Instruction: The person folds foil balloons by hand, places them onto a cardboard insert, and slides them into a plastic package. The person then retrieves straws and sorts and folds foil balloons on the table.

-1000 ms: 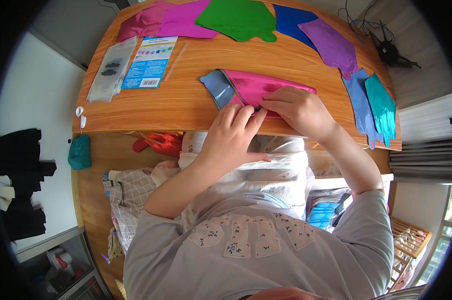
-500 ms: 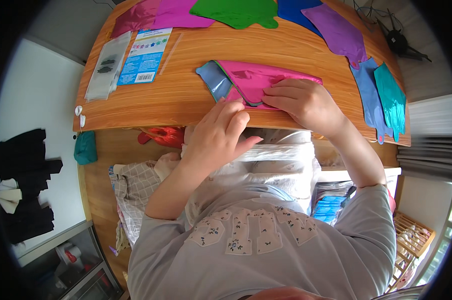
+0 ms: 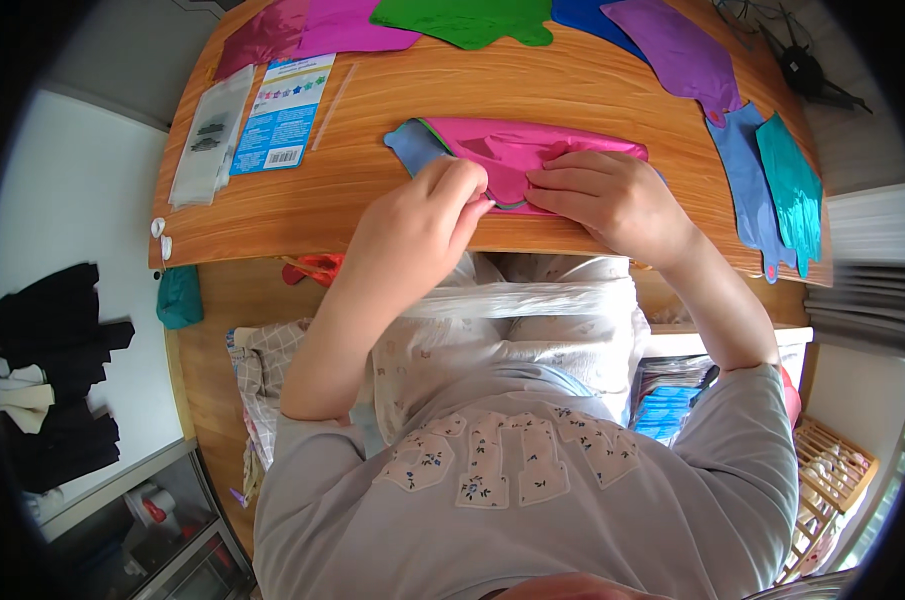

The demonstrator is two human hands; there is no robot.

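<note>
A flat, shiny magenta foil balloon (image 3: pixel 517 155) — creased, uninflated — lies near the front edge of the wooden table (image 3: pixel 372 190), over a blue foil piece (image 3: pixel 409 147).

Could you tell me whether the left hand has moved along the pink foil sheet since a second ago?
Yes. The left hand has shifted from over the pink foil sheet to its near left edge, closer to the table's front edge.

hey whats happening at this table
A person seated at a wooden table is working on a flat pink foil piece near its front edge. The left hand pinches its lower edge, while the right hand presses it flat. More coloured foil shapes lie along the far side.
</note>
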